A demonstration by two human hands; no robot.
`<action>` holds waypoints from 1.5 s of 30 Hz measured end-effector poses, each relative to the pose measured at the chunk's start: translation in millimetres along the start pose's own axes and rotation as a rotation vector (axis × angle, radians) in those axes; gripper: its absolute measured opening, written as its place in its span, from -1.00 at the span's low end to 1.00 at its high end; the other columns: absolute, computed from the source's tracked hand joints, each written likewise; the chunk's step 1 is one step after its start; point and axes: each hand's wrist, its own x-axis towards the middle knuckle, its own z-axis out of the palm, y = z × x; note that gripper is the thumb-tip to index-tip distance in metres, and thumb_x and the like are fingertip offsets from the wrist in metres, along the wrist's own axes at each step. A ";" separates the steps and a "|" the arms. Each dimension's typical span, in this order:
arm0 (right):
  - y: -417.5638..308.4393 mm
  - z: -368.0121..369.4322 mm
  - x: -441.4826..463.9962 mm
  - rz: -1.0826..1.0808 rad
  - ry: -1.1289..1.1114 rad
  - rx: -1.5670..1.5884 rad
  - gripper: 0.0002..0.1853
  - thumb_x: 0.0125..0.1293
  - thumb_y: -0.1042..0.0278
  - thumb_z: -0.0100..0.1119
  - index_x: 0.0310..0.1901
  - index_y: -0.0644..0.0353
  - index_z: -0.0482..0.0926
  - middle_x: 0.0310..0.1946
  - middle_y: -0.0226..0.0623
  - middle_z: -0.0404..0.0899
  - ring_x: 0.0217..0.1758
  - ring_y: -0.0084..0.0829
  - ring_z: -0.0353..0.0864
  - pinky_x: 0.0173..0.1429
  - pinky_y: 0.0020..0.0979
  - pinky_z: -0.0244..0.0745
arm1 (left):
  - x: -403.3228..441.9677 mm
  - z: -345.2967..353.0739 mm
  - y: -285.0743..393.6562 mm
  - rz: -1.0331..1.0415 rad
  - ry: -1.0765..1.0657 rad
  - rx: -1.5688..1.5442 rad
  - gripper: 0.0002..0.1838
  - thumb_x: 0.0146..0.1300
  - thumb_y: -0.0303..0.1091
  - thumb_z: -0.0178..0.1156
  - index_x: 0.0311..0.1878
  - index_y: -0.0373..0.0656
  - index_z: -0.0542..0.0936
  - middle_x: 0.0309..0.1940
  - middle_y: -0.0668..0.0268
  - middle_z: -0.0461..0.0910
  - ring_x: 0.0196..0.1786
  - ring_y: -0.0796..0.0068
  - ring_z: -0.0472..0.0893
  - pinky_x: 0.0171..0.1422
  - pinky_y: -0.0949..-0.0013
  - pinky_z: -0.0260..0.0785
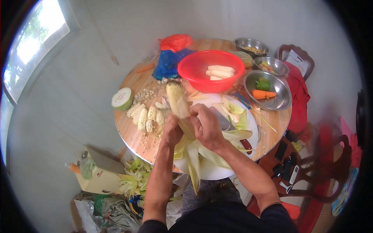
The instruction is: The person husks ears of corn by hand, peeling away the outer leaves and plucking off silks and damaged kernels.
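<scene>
Both hands hold one ear of corn [177, 101], its silk end pointing away from me and its husk partly peeled. My left hand [172, 130] is closed around its left side. On the right side, my right hand [206, 126] grips the husk with bent fingers. Loose husk leaves [193, 159] hang below the hands over the white board [250, 120]. A knife with a brown handle [246, 145] lies on the board, its blade partly covered by husks. Left of the hands, several short corn pieces [142, 119] lie on the round wooden table [128, 83].
A red basin [211, 84] holds peeled corn. Metal bowls [285, 99] stand at the right, one with a carrot [264, 94] and green pepper [263, 84]. A cut gourd [122, 98] lies at the left edge. Husks [136, 176] and a box [97, 180] are below left.
</scene>
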 end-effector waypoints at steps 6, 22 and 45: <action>6.4 -3.1 -42.2 -0.146 -0.241 0.068 -0.88 0.38 0.55 0.24 -0.17 0.18 0.48 -0.29 -0.15 0.53 -0.24 -0.03 0.58 -0.13 -0.20 0.52 | -1.1 5.4 12.3 0.054 0.092 0.060 -0.28 0.51 0.33 -0.04 0.29 -0.20 0.45 0.02 0.18 0.60 0.04 0.30 0.59 0.15 0.21 0.47; 10.6 -6.3 -90.5 0.091 -0.312 0.117 -0.94 0.56 0.51 -0.01 -0.01 0.20 0.38 -0.34 -0.16 0.54 -0.36 -0.24 0.59 -0.18 -0.30 0.54 | 4.8 -1.1 3.1 0.137 0.304 -0.166 -0.40 0.62 0.19 -0.21 0.10 -0.22 0.49 -0.21 0.19 0.56 -0.19 0.30 0.52 -0.07 0.23 0.44; -22.5 -22.6 -86.4 0.143 -0.302 0.086 -0.86 0.26 0.38 0.44 -0.29 0.23 0.66 -0.27 -0.26 0.69 -0.20 -0.23 0.71 -0.06 -0.20 0.62 | -20.8 4.0 -0.8 0.040 0.354 0.086 -0.49 0.52 -0.03 0.16 0.27 -0.28 0.43 0.01 0.14 0.59 0.02 0.22 0.64 0.13 0.08 0.57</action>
